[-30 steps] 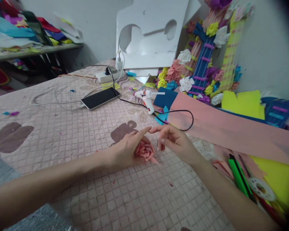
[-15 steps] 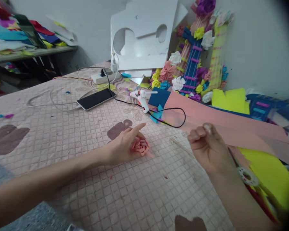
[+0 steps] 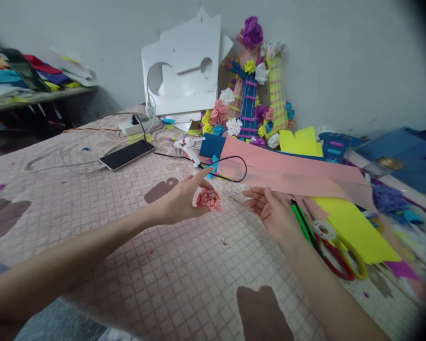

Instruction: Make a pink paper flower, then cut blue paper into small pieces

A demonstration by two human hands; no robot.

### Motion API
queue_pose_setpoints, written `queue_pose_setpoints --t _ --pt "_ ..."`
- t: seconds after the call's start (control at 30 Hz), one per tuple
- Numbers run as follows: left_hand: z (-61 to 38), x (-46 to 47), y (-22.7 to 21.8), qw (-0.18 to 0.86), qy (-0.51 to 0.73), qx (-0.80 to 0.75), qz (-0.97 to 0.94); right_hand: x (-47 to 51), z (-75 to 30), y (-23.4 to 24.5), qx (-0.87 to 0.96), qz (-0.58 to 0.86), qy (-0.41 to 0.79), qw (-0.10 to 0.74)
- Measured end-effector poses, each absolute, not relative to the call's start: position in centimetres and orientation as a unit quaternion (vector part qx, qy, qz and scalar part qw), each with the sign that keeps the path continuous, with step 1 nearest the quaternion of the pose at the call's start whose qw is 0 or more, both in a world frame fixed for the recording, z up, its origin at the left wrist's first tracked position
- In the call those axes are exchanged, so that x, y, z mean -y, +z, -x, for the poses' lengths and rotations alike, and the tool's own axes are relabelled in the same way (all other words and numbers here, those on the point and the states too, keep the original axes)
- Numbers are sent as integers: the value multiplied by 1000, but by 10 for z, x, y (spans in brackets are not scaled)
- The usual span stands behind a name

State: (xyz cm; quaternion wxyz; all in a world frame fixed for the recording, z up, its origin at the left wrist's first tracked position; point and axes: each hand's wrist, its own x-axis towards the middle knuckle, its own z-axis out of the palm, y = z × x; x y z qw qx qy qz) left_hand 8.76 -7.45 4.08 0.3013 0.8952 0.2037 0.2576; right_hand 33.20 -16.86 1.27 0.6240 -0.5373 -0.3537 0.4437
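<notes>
A crumpled pink paper flower rests on the checked tablecloth, a little left of centre in front. My left hand curls around its left side and holds it, with the index finger sticking up and away. To the right of it, my right hand is in the air with loosely bent fingers apart and nothing visible in them. Close to those fingertips lies a thin wooden stick. Beyond the flower, a white glue gun lies with its black cord looped.
Scissors and a green cutter lie beside my right forearm, near yellow paper. Behind are pink paper, a phone and a power strip. Flower-decorated paper guitars lean on the wall.
My right hand has come left and its closed fingers have loosened apart. My left hand stays at the flower. The view has swung right, showing more of the scissors and a blue bag.
</notes>
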Motion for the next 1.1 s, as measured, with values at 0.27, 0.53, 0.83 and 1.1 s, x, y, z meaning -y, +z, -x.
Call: queue_pose_setpoints --t 0.27,0.53,0.83,1.1 --pt "-79 69 27 313 253 -237 -884 170 -319 17 393 553 406 612" --pt "-73 71 22 314 253 -228 -886 174 -302 9 498 629 340 491" --pt "-72 77 24 313 252 -237 -885 177 -282 9 555 614 330 454" --pt "-74 81 22 314 243 -230 -888 180 -272 -6 547 606 321 481"
